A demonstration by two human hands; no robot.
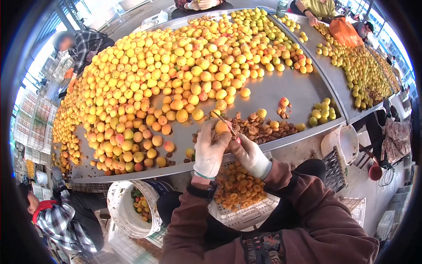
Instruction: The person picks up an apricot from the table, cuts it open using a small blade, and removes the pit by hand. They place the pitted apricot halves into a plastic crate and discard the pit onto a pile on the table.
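My left hand (208,150), in a pale glove, is closed around a yellow-orange apricot (222,127). My right hand (250,157), also gloved, grips a small thin-bladed knife (226,122), whose blade lies against that apricot. Both hands are close together above the near rim of the metal table (303,90). Just beyond them lies a heap of brown apricot pits (252,128). Below the hands, a crate (252,216) holds halved, pitted apricots (239,187). A large pile of whole apricots (149,70) covers much of the table.
A white bucket (115,210) with fruit and leaves stands at lower left; another white bucket (347,143) is at right. Greenish apricots (322,112) sit near a table divider (323,72). Co-workers are around the table, with an orange bag (346,31) at the far right.
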